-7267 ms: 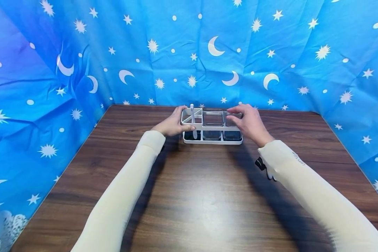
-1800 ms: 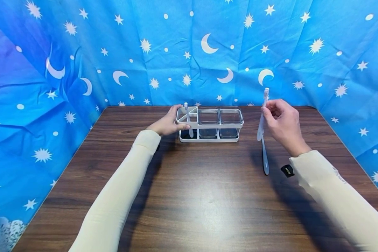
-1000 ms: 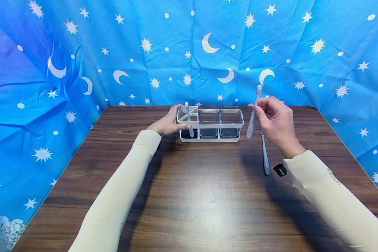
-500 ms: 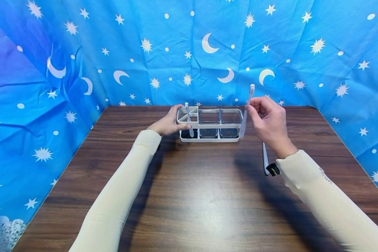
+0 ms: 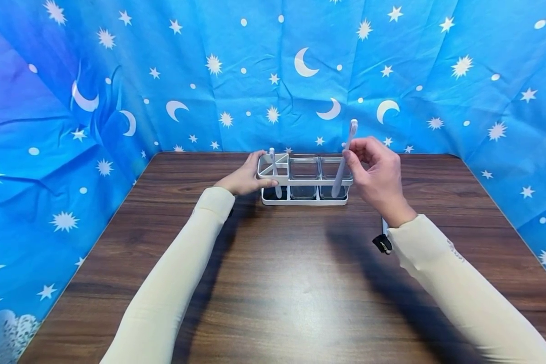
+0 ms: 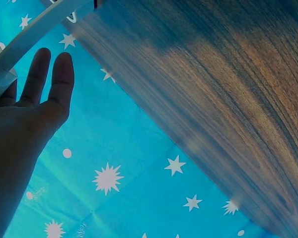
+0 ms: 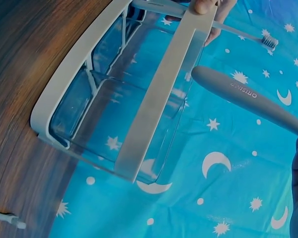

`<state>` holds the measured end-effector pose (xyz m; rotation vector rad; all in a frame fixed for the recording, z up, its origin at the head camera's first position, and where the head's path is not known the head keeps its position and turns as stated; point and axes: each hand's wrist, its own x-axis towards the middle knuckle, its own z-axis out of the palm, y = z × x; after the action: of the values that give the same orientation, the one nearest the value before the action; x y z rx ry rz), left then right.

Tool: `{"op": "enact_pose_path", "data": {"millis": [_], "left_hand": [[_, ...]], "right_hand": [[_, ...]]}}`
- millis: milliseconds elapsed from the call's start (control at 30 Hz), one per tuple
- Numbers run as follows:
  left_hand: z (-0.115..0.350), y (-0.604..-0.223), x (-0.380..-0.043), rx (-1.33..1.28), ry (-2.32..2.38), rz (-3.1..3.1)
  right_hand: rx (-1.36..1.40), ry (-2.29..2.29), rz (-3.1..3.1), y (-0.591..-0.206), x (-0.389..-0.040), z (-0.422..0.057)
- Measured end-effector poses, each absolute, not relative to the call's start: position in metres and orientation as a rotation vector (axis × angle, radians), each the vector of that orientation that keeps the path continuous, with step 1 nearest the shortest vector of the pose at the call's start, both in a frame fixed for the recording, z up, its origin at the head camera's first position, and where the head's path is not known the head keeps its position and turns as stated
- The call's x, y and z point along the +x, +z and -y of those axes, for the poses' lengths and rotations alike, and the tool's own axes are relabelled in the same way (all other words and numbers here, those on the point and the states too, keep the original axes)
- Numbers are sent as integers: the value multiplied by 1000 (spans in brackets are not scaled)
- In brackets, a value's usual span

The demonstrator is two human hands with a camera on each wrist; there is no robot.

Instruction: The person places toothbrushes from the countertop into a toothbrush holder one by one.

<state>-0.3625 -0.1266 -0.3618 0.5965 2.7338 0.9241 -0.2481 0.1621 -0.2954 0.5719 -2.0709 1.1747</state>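
My left hand [image 5: 242,180] grips the left end of a white toothbrush holder [image 5: 305,182], thumb on its front rail. In the left wrist view, two fingers of the left hand [image 6: 27,124] reach up beside the holder. A toothbrush [image 5: 274,169] stands, head up, in the holder's divided left section. Two clear cups [image 5: 304,167] sit in the other sections. My right hand [image 5: 376,174] pinches another grey toothbrush [image 5: 341,172], head up and tilted. In the right wrist view, this toothbrush's [image 7: 238,94] handle end is near the rim of the right-hand cup.
A further toothbrush [image 5: 384,226] lies on the wooden table [image 5: 273,283], mostly hidden by my right wrist; its head [image 7: 15,220] shows in the right wrist view. A blue star-and-moon cloth [image 5: 236,65] hangs behind the table's far edge.
At first my right hand was at the right cup. Later it held a toothbrush right of the holder, then moved left to the right cup. My left hand has stayed on the holder.
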Motion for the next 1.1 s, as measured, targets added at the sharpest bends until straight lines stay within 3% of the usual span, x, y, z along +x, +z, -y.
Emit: {"op": "enact_pose_path", "data": {"millis": [1100], "left_hand": [[129, -369, -369, 624, 938, -2729]], "right_hand": [[758, 1186, 1950, -303, -266, -139]]}}
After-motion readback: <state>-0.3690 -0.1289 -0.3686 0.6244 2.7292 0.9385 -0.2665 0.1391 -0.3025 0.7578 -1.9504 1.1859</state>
